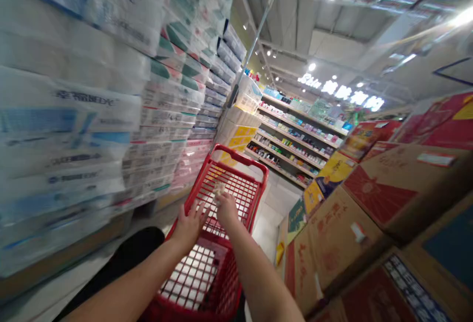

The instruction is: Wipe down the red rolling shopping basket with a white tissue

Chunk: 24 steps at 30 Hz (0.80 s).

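A red plastic shopping basket with grid sides [263, 176] stands tilted in the view, its upper rim curving away from me. My right hand [226, 208] is closed on a small pale crumpled thing [219, 190], perhaps a wad of tissue or cloth; its kind is too blurred to tell. Just left of it, my left hand [189, 227] hangs over the basket's grid with the fingers apart and nothing in them. Whether its fingertips touch the basket, I cannot tell.
Packs of paper rolls [92, 115] are stacked high on the left. Cardboard cartons [343, 233] line the right side. A strip of pale floor [271, 213] runs between them toward shelves of small goods [291, 137]. A metal pole [254, 41] rises beside the stacked packs.
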Tool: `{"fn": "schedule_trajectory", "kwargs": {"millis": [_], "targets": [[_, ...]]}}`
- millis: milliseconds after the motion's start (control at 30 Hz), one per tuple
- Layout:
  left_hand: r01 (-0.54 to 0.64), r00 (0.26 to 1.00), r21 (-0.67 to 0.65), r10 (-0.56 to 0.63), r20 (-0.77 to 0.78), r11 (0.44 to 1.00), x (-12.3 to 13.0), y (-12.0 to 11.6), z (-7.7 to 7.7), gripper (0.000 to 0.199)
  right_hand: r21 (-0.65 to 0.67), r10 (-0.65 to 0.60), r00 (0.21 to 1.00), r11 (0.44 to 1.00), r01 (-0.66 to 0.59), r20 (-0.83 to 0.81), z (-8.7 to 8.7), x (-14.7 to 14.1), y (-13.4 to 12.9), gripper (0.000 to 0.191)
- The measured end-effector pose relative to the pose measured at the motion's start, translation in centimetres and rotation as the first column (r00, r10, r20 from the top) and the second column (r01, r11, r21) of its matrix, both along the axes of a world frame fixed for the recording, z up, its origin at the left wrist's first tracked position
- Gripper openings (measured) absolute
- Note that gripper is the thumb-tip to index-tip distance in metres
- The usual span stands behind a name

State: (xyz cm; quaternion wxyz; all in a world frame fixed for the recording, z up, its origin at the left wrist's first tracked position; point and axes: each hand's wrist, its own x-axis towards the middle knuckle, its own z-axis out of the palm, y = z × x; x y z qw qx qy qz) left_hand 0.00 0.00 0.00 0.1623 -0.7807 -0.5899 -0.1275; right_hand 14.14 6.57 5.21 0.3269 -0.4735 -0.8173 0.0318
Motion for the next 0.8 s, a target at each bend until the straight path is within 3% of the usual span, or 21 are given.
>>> {"fn": "schedule_trajectory", "kwargs": {"millis": [233,367,533,600,700,800], "targets": [[-0.013,0.997,0.039,0.010,0.071,0.999,0.4,0.2,0.0,0.058,0.028,-0.097,0.993,0.995,0.099,-0.066,-0.6,-0.3,-0.1,0.048],[-0.015,0.998,0.040,0.013,0.069,0.999,0.6,0.1,0.1,0.054,0.052,0.013,1.000,0.999,-0.012,-0.016,-0.9,0.0,-0.2,0.040],[-0.014,0.998,0.071,0.010,0.063,0.997,0.6,0.0,0.3,0.056,0.071,-0.161,0.980,0.983,0.169,-0.116,-0.9,1.1,0.2,0.040],[-0.008,0.998,0.071,0.003,0.062,0.997,0.5,0.1,0.3,0.056,0.077,-0.126,0.988,0.988,0.133,-0.095,-1.0,1.2,0.3,0.042],[-0.003,0.998,0.064,0.000,0.057,0.998,0.3,0.1,0.2,0.054,0.064,0.019,0.999,0.998,-0.017,-0.036,-1.2,0.6,0.3,0.042],[-0.019,0.998,0.083,0.015,0.056,0.996,0.2,0.1,0.2,0.053,0.056,-0.033,0.996,0.998,0.037,-0.083,-1.2,-0.1,0.3,0.040]]}}
